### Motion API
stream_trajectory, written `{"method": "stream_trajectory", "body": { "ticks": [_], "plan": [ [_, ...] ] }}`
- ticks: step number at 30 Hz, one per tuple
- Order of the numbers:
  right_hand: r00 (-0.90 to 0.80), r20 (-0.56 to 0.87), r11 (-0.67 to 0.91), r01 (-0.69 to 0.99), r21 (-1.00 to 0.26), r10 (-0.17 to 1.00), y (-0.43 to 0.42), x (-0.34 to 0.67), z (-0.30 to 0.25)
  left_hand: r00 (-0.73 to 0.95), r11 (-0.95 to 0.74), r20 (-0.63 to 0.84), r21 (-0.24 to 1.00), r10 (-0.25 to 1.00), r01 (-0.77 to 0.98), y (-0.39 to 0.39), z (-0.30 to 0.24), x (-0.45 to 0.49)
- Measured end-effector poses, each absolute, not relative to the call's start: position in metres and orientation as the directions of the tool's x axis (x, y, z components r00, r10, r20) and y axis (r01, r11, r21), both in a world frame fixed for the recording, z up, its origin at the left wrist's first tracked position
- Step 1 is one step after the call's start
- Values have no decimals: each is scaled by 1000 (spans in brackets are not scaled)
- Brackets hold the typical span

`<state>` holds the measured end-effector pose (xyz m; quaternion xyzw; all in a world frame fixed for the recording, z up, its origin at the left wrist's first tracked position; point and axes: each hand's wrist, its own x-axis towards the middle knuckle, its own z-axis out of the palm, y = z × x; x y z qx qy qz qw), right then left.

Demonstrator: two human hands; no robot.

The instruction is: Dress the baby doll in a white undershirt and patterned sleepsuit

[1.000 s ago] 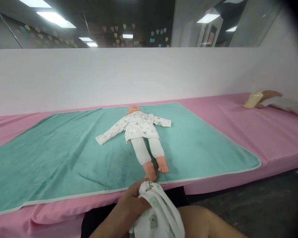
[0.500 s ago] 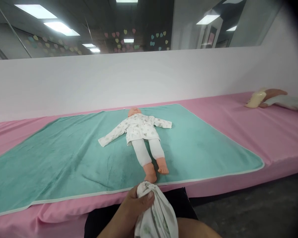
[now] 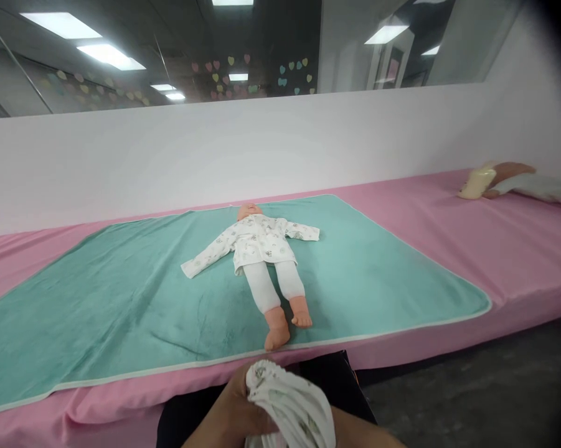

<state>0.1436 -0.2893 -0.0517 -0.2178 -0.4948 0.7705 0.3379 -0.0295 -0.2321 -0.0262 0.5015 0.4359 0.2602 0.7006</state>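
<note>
In front of my lap, my left hand [image 3: 243,407] is closed around a bunched white baby garment [image 3: 294,398] with small green and grey prints. Its gathered edge points up, toward the doll. My right hand is hidden by the cloth; only its forearm [image 3: 362,429] shows, and I cannot make out its fingers. Just beyond lies a baby doll [image 3: 278,326] on its back, feet toward me. It wears a printed white long-sleeved top [image 3: 264,239] and white leggings [image 3: 261,286], and its feet are bare. The garment is apart from the feet.
A green blanket [image 3: 378,286] with a pale border lies under the doll, on a pink-covered bed [image 3: 532,249]. At the far right rests a pale yellow bottle-like object [image 3: 477,182] beside another doll's limb [image 3: 513,168]. A white wall [image 3: 168,162] with windows runs behind.
The garment and my left hand have dropped slightly toward me, away from the doll's feet. The cloth is more bunched, and my left thumb is now tucked out of sight.
</note>
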Motion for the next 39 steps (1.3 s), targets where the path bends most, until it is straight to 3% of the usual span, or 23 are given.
{"method": "stream_trajectory", "body": {
  "ticks": [9,12,15,17,21,24,26,28,33,36,39],
  "plan": [
    [-319,-121,-204,-242,-948,940,-275,162,-32,511,247,-303,953,804,175,-261,-2,-26],
    [-395,-84,-205,-273,-940,915,-269,173,-13,483,155,-271,951,833,268,-250,14,-20],
    [-447,-31,-187,-309,-933,894,-260,184,-1,452,-50,-184,887,873,459,-232,30,-12],
    [-391,-67,-161,-214,-963,918,-252,188,0,457,-171,-111,829,883,533,-220,37,-6],
    [-133,-77,-56,156,-986,988,-234,189,-9,480,-297,-15,769,877,566,-199,37,8],
    [6,16,13,386,-922,1000,-226,188,-18,527,-321,-33,760,849,565,-191,33,14],
    [2,62,53,464,-884,998,-223,189,-21,560,-314,-78,761,825,568,-187,32,13],
    [-38,66,76,453,-888,997,-221,191,-23,572,-291,-114,771,812,566,-185,33,11],
    [-40,56,64,229,-971,998,-215,194,-13,562,-198,-120,858,818,473,-181,38,7],
    [-51,96,103,144,-984,994,-212,194,-1,550,-178,-52,917,833,357,-179,39,6],
    [-69,157,167,167,-972,985,-202,197,0,502,-256,82,923,861,289,-174,35,5]
  ]
}}
